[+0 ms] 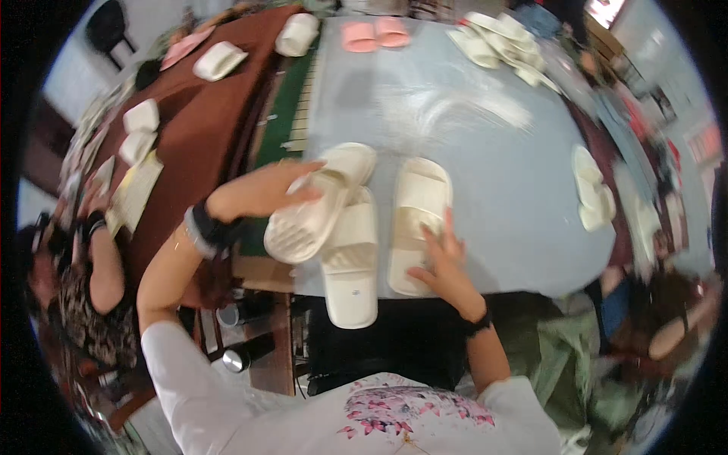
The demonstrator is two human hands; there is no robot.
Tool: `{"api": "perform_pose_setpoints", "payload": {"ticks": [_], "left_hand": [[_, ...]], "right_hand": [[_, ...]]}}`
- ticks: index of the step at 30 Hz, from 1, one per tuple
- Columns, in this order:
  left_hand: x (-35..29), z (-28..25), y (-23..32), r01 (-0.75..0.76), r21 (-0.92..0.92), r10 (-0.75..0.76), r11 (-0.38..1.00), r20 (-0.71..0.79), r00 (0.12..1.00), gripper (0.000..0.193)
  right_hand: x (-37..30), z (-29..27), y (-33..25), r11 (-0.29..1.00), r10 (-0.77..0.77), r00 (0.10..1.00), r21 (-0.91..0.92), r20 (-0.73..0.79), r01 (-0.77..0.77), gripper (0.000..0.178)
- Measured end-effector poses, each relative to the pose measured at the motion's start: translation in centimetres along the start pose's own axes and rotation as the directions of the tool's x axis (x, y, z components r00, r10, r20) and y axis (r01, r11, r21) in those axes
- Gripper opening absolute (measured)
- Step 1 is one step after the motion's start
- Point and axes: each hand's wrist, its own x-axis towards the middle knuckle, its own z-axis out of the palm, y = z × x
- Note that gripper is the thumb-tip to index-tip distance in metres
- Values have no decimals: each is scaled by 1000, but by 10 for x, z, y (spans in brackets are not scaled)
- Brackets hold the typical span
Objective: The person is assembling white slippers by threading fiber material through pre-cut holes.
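Three cream slide slippers lie by the near edge of the pale blue-grey table top point(493, 174). The left slipper point(292, 231) is slanted and partly covers the middle slipper point(351, 296), whose heel end sticks out past the edge. My left hand point(284, 188) reaches across the left slipper, thumb and fingers closed on its side; motion blurs them a little. At the right slipper point(421, 189), toe pointing away from me, my right hand point(449, 265) touches the footbed with fingers spread apart.
Pink slippers point(375, 34) and a pile of cream slippers point(504, 45) are at the far side. Another cream pair point(593, 189) sits near the right edge. Left of me is a brown-covered table point(201, 114) with more slippers. Another person's arm point(106, 265) shows at far left.
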Motion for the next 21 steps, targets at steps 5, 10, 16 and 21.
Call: {"api": "perform_pose_setpoints", "payload": {"ticks": [5,10,16,21], "left_hand": [[-7,-103,-133,487,356,-160,798,-653,740,56],[-104,-146,-254,983,-123,-452,134,-891,-49,50],[-127,-131,-311,994,-106,-432,-31,-895,-109,58],[-155,-129,-351,990,-80,-484,-117,-866,-127,40]], "right_hand": [[-14,9,11,996,89,995,30,-36,-88,77],[-11,13,4,995,82,996,49,36,-84,79],[-17,5,19,980,193,978,43,78,-197,82],[-12,5,18,977,203,972,45,117,-210,83]]}}
